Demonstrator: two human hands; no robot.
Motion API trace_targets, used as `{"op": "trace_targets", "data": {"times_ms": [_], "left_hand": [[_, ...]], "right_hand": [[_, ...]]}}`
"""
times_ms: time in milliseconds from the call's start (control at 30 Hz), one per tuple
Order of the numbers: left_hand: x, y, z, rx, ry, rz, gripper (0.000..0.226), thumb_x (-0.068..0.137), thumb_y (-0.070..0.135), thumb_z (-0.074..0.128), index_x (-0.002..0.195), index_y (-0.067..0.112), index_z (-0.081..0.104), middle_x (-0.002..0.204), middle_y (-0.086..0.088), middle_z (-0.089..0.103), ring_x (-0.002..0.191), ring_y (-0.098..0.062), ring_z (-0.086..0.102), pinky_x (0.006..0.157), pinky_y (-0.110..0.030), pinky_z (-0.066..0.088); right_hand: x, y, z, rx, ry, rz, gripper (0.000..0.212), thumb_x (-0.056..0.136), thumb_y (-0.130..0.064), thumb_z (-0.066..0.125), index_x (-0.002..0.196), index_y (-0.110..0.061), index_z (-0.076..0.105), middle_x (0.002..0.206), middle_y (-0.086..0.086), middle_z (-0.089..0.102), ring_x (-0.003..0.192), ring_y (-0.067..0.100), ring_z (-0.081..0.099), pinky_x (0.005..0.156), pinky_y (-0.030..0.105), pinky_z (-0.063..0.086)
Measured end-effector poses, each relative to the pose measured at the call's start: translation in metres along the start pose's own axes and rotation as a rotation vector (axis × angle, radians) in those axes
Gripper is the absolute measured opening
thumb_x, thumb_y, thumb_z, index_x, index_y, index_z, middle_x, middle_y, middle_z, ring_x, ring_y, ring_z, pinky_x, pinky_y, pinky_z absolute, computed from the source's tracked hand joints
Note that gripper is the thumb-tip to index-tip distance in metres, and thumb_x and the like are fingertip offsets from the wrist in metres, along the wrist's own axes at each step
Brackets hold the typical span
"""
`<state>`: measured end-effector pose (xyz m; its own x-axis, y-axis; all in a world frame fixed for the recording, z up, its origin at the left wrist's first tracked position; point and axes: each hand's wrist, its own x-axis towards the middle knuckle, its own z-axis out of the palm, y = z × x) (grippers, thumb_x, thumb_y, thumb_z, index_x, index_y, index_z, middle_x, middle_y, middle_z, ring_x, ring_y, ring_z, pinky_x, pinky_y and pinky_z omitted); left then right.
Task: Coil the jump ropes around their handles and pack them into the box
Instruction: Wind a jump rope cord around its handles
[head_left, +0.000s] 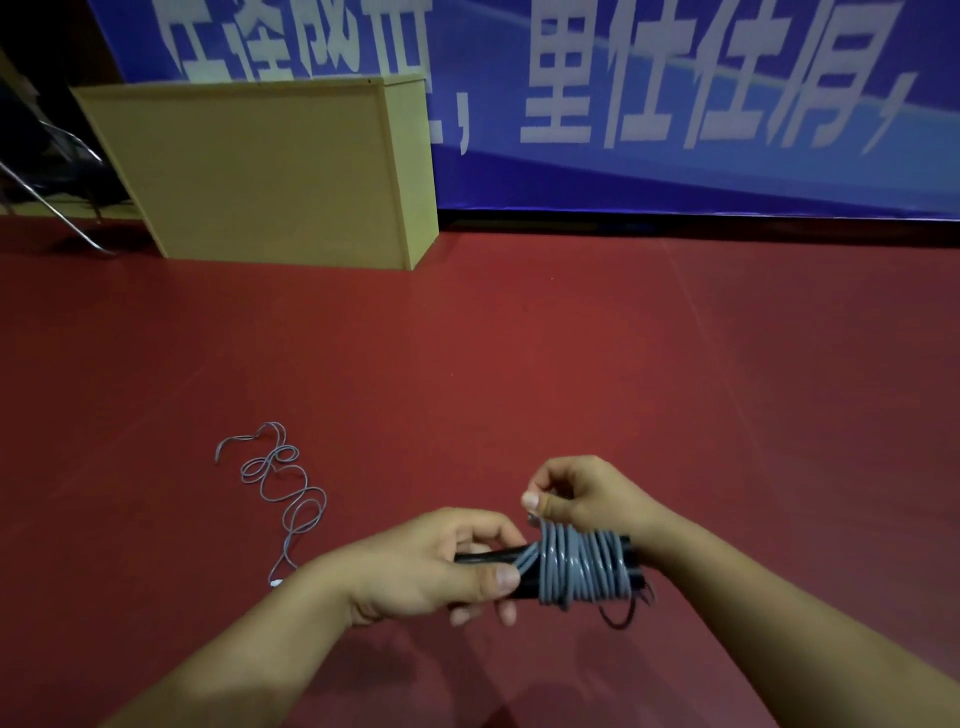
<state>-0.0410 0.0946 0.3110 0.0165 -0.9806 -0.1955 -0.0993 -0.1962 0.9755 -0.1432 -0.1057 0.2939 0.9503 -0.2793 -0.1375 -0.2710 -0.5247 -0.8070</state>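
one loose grey rope (283, 486) beside hands, yellow cabinet (270, 171) behind

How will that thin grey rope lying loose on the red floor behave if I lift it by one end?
The thin grey rope lies in slack, irregular loops, so it will probably hang floppy and trail. It looks light. The overlapping loops may snag or tangle as they lift.

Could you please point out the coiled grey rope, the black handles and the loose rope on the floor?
coiled grey rope (576, 569): head view, middle of the wraps.
black handles (488, 558): head view, bare stretch beside the coil.
loose rope (306, 512): head view, lower loop.
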Motion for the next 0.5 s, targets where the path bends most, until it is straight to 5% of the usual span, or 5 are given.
{"op": "trace_targets", "data": {"times_ms": [100, 267, 500], "left_hand": [[0.002, 0.003, -0.001, -0.156, 0.162, 0.083, 0.021, 0.092, 0.024, 0.058, 0.106, 0.009, 0.054, 0.080, -0.006, 0.066, 0.050, -0.008, 0.043, 0.051, -0.015, 0.036], [0.006, 0.001, -0.011, -0.331, 0.486, 0.076, 0.017, 0.089, 0.023, 0.057, 0.100, 0.011, 0.062, 0.078, -0.008, 0.063, 0.046, -0.010, 0.040, 0.048, -0.021, 0.028], [0.012, -0.009, -0.017, -0.272, 0.728, 0.005, 0.018, 0.099, 0.011, 0.048, 0.109, 0.004, 0.061, 0.077, -0.005, 0.066, 0.046, -0.009, 0.040, 0.047, -0.018, 0.031]], "right_hand": [[0.000, -0.005, 0.007, -0.106, -0.052, 0.034, 0.028, 0.095, -0.005, 0.055, 0.075, -0.024, 0.052, 0.069, -0.012, 0.053, 0.049, -0.012, 0.053, 0.057, 0.009, 0.044], [0.000, -0.012, 0.018, -0.080, 0.056, 0.014, 0.032, 0.099, -0.031, 0.053, 0.072, -0.016, 0.061, 0.055, -0.008, 0.057, 0.044, -0.003, 0.046, 0.051, 0.020, 0.036], [-0.005, -0.021, 0.021, -0.053, 0.063, -0.029, 0.026, 0.099, -0.032, 0.051, 0.081, -0.019, 0.063, 0.063, -0.005, 0.063, 0.048, -0.003, 0.048, 0.055, 0.022, 0.039]]}}
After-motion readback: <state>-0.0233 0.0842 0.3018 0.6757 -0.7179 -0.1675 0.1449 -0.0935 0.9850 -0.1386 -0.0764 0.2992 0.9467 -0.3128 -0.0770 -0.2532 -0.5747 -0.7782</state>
